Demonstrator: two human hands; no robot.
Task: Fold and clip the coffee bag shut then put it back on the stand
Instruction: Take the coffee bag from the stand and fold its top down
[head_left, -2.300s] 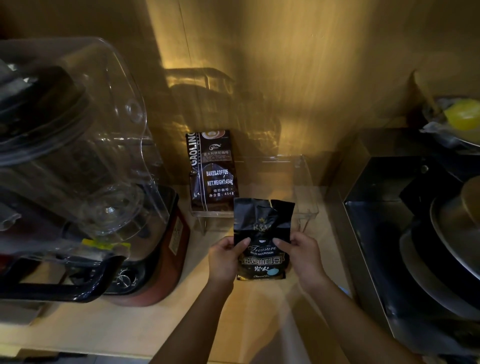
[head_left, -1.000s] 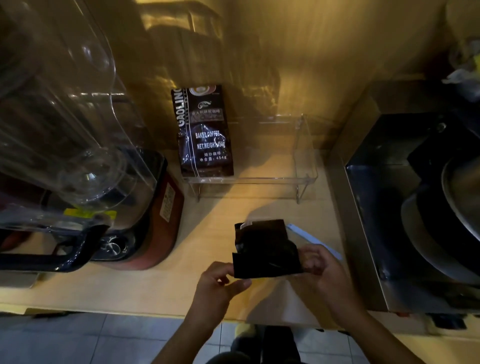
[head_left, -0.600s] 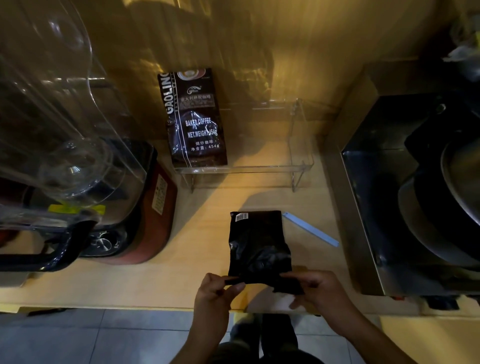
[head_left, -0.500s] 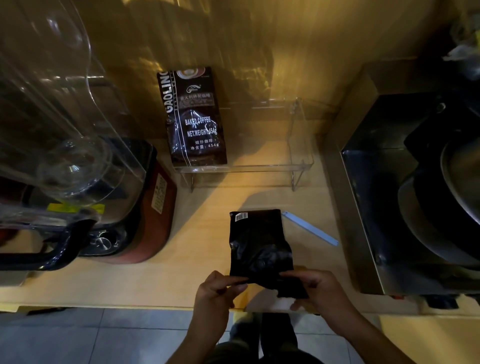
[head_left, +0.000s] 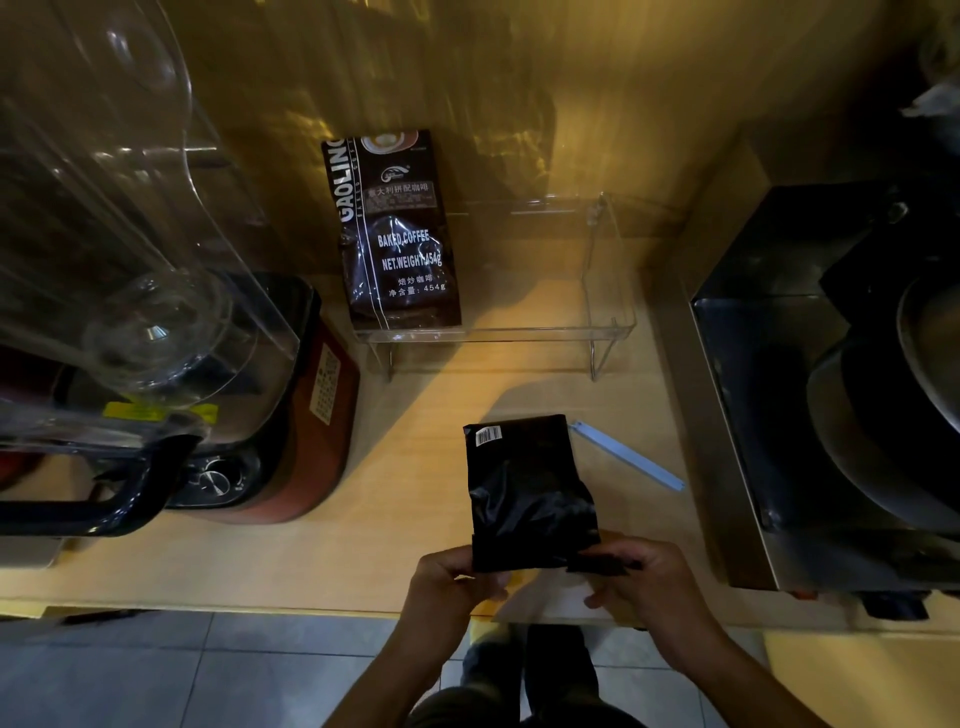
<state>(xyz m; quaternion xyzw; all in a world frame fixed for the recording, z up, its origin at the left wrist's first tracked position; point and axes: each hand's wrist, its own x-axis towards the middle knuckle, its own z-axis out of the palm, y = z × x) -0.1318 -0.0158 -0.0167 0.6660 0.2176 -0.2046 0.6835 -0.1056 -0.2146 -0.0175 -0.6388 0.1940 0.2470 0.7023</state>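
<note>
A black coffee bag (head_left: 524, 488) is seen lying flat, back side up, on a wooden counter (head_left: 291, 561), its open end pinched between 2 hands near the counter's front edge. The left hand (head_left: 457, 582) is closed on the bag's near left corner, thumb on top and fingers curled under. The right hand (head_left: 639, 577) is closed on the near right corner, where a narrow strip of the bag's mouth is turned over. A pale blue clip (head_left: 626, 454) is left lying on the counter just beside the bag's right edge, apart from both hands. The clear stand (head_left: 608, 322) at the back wall is occupied on its left by a second, brown coffee bag (head_left: 400, 234); its right half is bare. Compared with 0.5 s ago, the bag is barely shifted, and the fold at its near end is drawn slightly further to the right. A blender (head_left: 156, 312) is visible at left.
</note>
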